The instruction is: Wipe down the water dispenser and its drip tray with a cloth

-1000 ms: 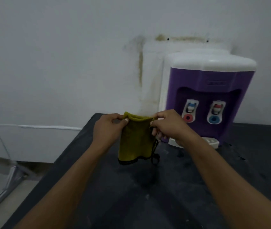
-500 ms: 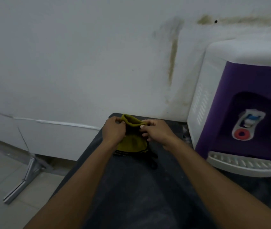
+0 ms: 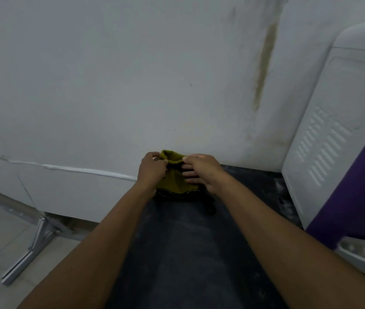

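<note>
Black table (image 3: pixel 188 253) closer, dispenser (image 3: pixel 333 130) at right edge (drip tray (image 3: pixel 364 255) cropped); left hand (image 3: pixel 151 170), right hand (image 3: pixel 203 170) still pinch cloth (image 3: pixel 173 181).

The water dispenser (image 3: pixel 333 141) stood in my way like a big block, and its drip tray (image 3: pixel 364 255) stuck out in front of it. Left of the dispenser, I had open room over the dark table (image 3: pixel 188 253). The wall (image 3: pixel 110 85) closed the way behind both.

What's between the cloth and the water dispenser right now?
Head view: the right hand pinching the cloth, then bare dark tabletop up to the water dispenser.
</note>
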